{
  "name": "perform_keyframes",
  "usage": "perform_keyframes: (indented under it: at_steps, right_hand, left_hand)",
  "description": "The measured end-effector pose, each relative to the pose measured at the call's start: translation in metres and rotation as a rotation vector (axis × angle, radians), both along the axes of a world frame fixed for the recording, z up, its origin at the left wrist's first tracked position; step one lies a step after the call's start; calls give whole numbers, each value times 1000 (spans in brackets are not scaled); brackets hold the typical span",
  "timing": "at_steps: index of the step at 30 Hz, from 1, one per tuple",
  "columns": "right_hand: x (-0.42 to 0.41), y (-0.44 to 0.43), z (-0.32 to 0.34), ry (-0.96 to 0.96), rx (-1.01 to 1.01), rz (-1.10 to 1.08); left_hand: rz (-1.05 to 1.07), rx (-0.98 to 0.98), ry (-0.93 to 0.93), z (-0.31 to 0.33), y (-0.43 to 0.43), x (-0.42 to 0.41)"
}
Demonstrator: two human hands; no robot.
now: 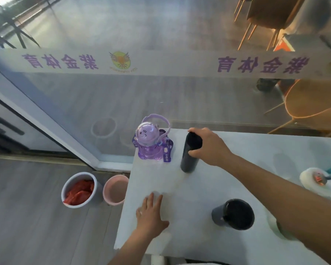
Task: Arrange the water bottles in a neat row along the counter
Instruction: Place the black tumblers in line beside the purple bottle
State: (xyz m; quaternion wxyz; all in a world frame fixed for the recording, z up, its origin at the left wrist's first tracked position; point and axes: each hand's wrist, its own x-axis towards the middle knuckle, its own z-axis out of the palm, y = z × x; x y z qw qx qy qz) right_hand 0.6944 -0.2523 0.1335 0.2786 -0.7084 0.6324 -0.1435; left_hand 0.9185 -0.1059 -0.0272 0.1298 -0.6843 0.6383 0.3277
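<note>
Counter (180, 236): pale white slab with faint marbling, its far edge against a glass wall that carries a white band of purple lettering.

Item one: tall, slim black cylindrical bottle (189, 157), upright near the counter's far edge. Your right hand (210, 148) wraps its upper part just under the cap, with your thumb at the front and your fingers curled around the far side, closed on the bottle. Whether its base is touching the counter cannot be told.

Item two: translucent purple plastic bottle (151, 144) with a domed, cartoon-faced lid, a looped carry handle and a hanging strap. It stands upright at the far left corner, just beside the black bottle and apart from it.

Item three: short, wide dark grey tumbler with a black lid (234, 215), upright on the near part of the counter, well apart from the other two.

Item four: white bottle top (317, 180) at the right edge, only partly in view.

Your left hand (151, 215) lies flat on the counter near its left edge, fingers spread, holding nothing.

Floor, left of the counter: grey bin (78, 190) with red contents, and a pink bin (116, 190) beside it.
</note>
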Motion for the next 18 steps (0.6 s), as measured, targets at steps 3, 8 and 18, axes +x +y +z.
perform_keyframes:
  at_steps: [3,8,18]
  right_hand:
    - [5,-34,1,19,-20,31]
    - [19,-71,1,51,-31,90]
    - [31,-76,-5,19,-62,133]
  left_hand:
    - [-3,9,-19,-1,1,0]
    - [12,2,-17,1,0,2]
    - [15,18,-5,-2,2,4]
